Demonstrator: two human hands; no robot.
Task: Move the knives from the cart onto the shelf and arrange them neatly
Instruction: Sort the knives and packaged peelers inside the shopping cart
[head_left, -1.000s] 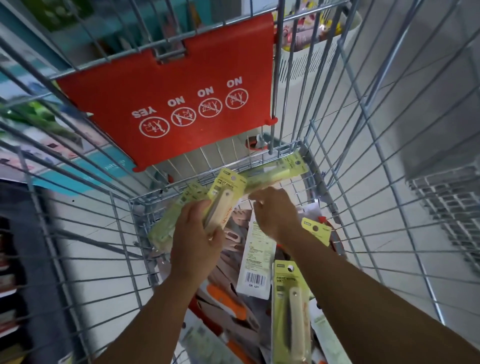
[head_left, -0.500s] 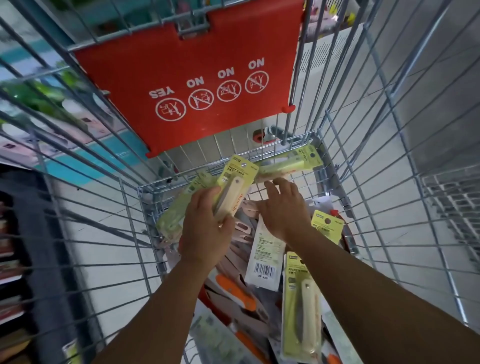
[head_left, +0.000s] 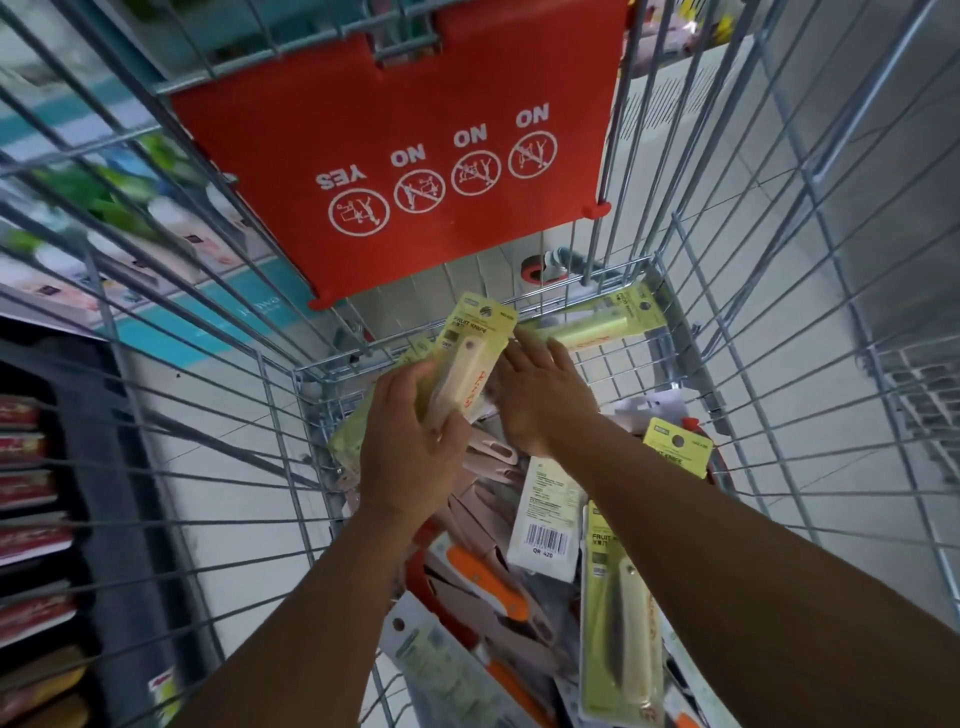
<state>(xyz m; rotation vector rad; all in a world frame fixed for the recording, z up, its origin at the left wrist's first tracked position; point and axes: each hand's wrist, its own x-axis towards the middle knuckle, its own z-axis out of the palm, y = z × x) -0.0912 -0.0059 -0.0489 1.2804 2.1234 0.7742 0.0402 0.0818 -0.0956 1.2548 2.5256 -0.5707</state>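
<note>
Yellow-green carded fruit knife packs (head_left: 470, 364) gripped loosely in the left hand (head_left: 410, 452) could slip back into the wire cart (head_left: 519, 306) while the open right hand (head_left: 540, 400) reaches far.

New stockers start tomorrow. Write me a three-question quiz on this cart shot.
1. True or false: the left hand grips a yellow-carded fruit knife.
2. Multiple choice: the right hand is (a) open, fingers spread, (b) clenched on an orange-handled knife, (c) outside the cart.
3. What word tops the leftmost symbol on the red flap?

Key: 1 true; 2 a; 3 YES.
</note>
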